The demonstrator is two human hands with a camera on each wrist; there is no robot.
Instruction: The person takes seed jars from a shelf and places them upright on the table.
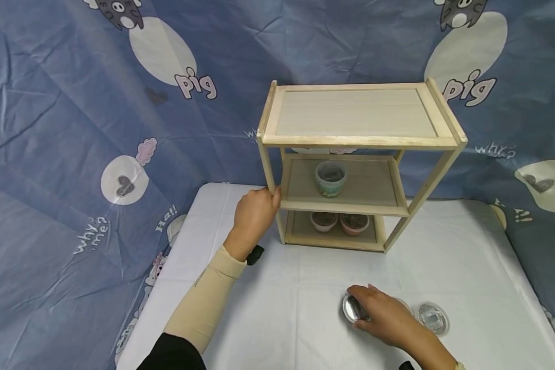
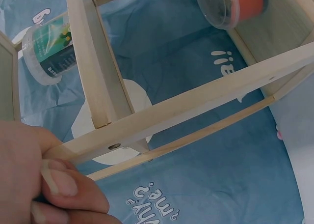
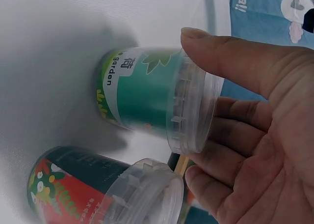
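Note:
My left hand grips the left front post of a small wooden three-tier shelf; in the left wrist view its curled fingers wrap the wood. On the white-covered table, my right hand holds a clear plastic cup with a green label, thumb on one side of its lidded rim and fingers on the other. Beside it stands a cup with a red and dark label. Just right of that hand is a clear-topped cup.
One cup stands on the shelf's middle tier. The bottom tier bears a pale cup and a reddish cup. Behind the shelf hangs a blue printed cloth, which also runs down the left side.

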